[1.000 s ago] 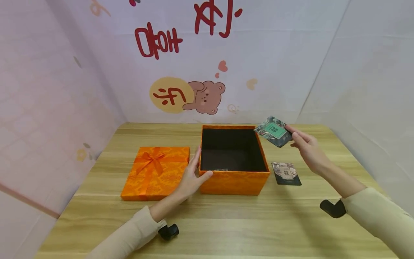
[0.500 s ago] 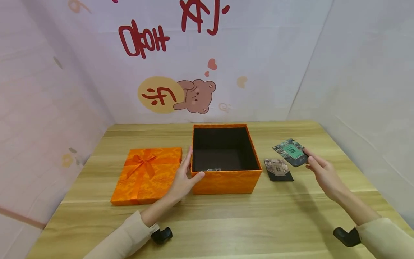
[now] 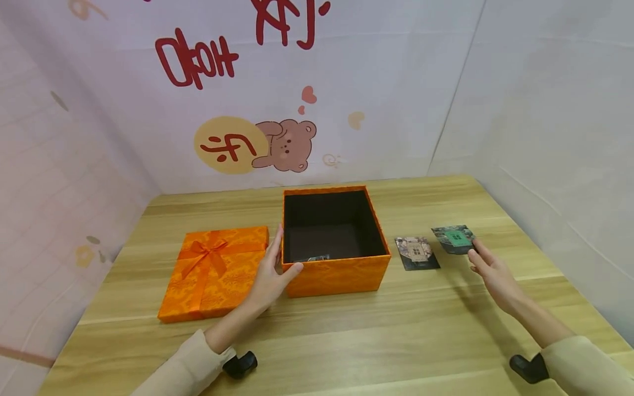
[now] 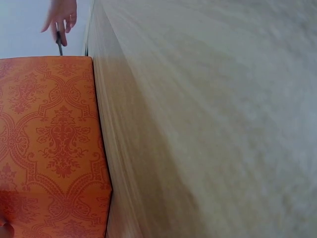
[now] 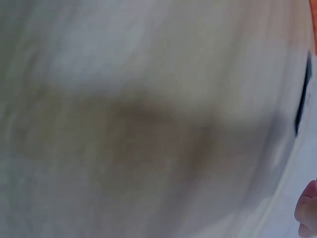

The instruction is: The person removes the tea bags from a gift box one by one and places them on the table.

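An orange patterned gift box (image 3: 337, 276) with a black inside stands lidless mid-table. Against its left front corner lies my left hand (image 3: 267, 275), fingers straight along the left side and thumb at the front rim. My right hand (image 3: 497, 278) pinches the near right edge of a flat dark packet with a green label (image 3: 455, 238), low over the table; whether it touches the wood I cannot tell. Just left of it lies a second flat packet with a beige label (image 3: 417, 253). The left wrist view shows the right hand (image 4: 63, 20) beyond the box, holding the packet edge-on.
Left of the box lies its orange lid (image 3: 215, 272) with a ribbon bow. A small shiny piece (image 3: 317, 258) shows inside the box near the front wall. Printed cloth walls (image 3: 386, 71) border the wooden table (image 3: 356, 341) at the back and sides.
My right hand has carried the green-labelled packet from beside the box's right rim rightward and down towards the table. My left hand stays at the box corner. The head view has shifted rightward.
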`<state>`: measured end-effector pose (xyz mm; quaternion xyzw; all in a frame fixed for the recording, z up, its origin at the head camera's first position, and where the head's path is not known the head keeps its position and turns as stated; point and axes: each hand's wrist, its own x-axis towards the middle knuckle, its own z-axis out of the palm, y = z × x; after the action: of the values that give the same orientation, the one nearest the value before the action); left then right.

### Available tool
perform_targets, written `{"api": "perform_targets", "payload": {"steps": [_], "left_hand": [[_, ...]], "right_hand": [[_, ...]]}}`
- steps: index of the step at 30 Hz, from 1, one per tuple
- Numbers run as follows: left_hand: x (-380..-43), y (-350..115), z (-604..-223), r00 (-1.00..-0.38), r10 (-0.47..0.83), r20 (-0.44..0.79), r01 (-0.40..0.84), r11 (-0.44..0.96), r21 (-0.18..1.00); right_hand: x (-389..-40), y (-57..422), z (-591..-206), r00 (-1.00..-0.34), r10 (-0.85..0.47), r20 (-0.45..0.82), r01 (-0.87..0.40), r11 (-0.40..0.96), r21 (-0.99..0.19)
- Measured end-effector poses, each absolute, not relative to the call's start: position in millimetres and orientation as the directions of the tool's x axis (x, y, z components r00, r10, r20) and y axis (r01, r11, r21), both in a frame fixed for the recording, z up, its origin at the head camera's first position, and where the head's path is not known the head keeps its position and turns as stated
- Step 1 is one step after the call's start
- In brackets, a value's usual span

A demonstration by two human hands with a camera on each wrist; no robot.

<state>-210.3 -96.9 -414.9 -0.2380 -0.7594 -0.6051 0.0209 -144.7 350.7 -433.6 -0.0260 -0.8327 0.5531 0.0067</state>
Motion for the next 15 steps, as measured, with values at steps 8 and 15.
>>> {"api": "perform_targets", "payload": {"steps": [8,15], "left_hand": [[-211,-98,-414,-0.895,0.328,0.302,0.377,0.196,0.905],[-196,-94,-389,-0.893,0.337,0.299,0.374,0.186,0.908]], "right_hand": [[-147,355,-441,-0.991,0.006,-0.137,0.128,0.390,-0.912],[-148,356,-446,-0.979,-0.001,-0.203,0.181,0.441,-0.879]]}}
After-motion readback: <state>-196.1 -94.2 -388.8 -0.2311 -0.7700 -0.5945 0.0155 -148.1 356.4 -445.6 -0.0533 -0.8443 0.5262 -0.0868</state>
